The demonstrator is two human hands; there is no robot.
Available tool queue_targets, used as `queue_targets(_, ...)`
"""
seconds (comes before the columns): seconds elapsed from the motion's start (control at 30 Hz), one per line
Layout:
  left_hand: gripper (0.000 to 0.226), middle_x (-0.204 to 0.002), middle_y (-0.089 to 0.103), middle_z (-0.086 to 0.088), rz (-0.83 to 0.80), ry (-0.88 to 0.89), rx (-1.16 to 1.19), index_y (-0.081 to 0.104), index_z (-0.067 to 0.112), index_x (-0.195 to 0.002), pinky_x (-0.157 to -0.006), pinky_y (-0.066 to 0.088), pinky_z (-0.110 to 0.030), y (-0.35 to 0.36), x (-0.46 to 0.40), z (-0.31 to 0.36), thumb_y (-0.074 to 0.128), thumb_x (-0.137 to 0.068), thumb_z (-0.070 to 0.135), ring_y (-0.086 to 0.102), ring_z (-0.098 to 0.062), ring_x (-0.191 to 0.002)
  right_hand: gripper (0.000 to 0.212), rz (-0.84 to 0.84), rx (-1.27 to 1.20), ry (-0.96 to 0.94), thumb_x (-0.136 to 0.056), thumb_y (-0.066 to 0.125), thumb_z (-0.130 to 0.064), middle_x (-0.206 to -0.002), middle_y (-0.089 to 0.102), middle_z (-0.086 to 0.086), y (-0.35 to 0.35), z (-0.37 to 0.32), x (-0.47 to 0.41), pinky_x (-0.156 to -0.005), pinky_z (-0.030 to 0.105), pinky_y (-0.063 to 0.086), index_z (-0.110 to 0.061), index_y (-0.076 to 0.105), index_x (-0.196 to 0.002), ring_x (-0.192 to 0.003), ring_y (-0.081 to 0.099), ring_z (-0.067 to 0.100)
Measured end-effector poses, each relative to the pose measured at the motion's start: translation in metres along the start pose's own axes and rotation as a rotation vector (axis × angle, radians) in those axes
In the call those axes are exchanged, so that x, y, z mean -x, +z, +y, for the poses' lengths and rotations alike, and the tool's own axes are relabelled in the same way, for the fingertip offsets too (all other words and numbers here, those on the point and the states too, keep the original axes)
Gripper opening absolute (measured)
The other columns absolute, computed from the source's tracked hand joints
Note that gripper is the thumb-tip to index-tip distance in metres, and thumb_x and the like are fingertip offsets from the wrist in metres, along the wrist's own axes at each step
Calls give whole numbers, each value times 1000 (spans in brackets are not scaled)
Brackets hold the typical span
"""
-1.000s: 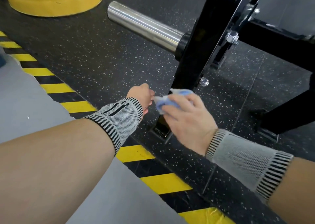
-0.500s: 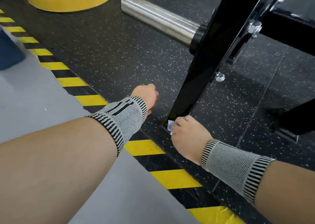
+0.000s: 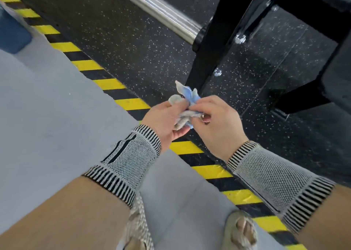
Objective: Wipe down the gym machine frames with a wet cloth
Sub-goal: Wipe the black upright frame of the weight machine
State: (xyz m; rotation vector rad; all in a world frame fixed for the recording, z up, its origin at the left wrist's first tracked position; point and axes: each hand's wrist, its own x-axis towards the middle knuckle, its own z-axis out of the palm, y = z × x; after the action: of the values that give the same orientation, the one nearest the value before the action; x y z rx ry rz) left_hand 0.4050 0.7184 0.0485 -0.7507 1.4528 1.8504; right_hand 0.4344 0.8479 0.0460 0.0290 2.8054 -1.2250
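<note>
Below frame (image 3: 209,46), both hands w/ cloth (image 3: 187,105)

Pretty bright and even overall, no harsh sun. The chrome bar (image 3: 165,15) catches long white streaks of glare, and the glossy black frame upright (image 3: 212,46) shows pale reflections along its edges. There's a soft dark shadow on the speckled floor (image 3: 117,40) just right of that upright. Whole thing is a bit motion-smeared: bolts on the upright are fuzzy, the floor far right of it streaks. Below the upright, the shoes (image 3: 239,228) at the bottom edge are mushy, and the wide lens stretches the forearms.
</note>
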Motion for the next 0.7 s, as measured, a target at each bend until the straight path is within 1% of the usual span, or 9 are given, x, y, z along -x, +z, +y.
queue_targets(0.1, 15, -66, 66, -4, 36, 57, 83, 63, 11, -78, -55, 50, -25, 9, 58, 27, 56, -92, 8, 59, -14, -55, 21, -3, -187, 190, -80, 68, -10, -107, 61, -8, -40, -57, 24, -89, 35, 52, -17, 75, -99, -94, 63, 11)
queue_targets(0.2, 15, -55, 59, -4, 63, 119, 118, 59, 5, -76, -48, 42, -22, 21, 124, 65, 49, -86, -1, 53, -16, -46, 11, -52, -304, 331, -82, 69, -17, -102, 63, -14, -94, -131, 35, -93, 26, 48, -24, 75, -88, -93, 61, 2)
queue_targets(0.3, 30, -46, 43, -7, 33, 135, 177, 55, 9, -59, -44, 26, -20, 35, 195, 112, 41, -84, 0, 31, -17, -44, 21, -69, -330, 329, -80, 70, -18, -93, 65, -13, -146, -200, 39, -80, 20, 51, -30, 62, -96, -78, 59, 0)
queue_targets(0.37, 20, -65, 45, -15, -37, 142, 220, 58, 8, -71, -45, 20, -24, 46, 244, 145, 46, -86, 9, 26, -19, -53, 37, -109, -333, 336, -80, 71, -19, -91, 65, -9, -179, -237, 41, -64, 8, 46, -33, 49, -106, -72, 59, -2)
queue_targets(0.4, 14, -77, 50, -20, -66, 133, 261, 62, 8, -84, -44, 25, -23, 52, 267, 161, 51, -87, 16, 35, -19, -53, 40, -129, -313, 330, -80, 70, -18, -89, 64, -8, -195, -254, 43, -60, 7, 43, -35, 47, -108, -70, 58, -3)
queue_targets(0.47, 32, -95, 62, -21, -79, 104, 300, 66, 6, -109, -51, 45, -24, 60, 310, 189, 58, -87, 29, 59, -22, -65, 26, -125, -294, 312, -81, 67, -16, -82, 65, -7, -230, -289, 43, -62, 13, 43, -29, 59, -102, -68, 57, 3)
queue_targets(0.53, 29, -99, 64, -17, -82, 147, 230, 68, 9, -109, -67, 49, -30, 71, 349, 215, 58, -90, 29, 59, -25, -82, 10, -82, -369, 338, -83, 64, -14, -72, 64, -7, -267, -321, 41, -61, 18, 45, -22, 67, -86, -65, 55, 7)
queue_targets(0.6, 14, -95, 67, -11, -93, 219, 116, 71, 19, -98, -72, 52, -32, 83, 383, 239, 58, -93, 22, 61, -23, -86, 12, -63, -481, 372, -84, 62, -13, -68, 63, -3, -303, -350, 38, -64, 28, 47, -20, 66, -75, -67, 55, 12)
queue_targets(0.7, 27, -108, 70, -7, -47, 291, -16, 62, 26, -114, -74, 55, -31, 100, 421, 273, 63, -90, 15, 65, -18, -91, 19, -60, -597, 380, -85, 57, -9, -73, 62, 4, -350, -383, 34, -68, 37, 46, -18, 64, -70, -74, 54, 19)
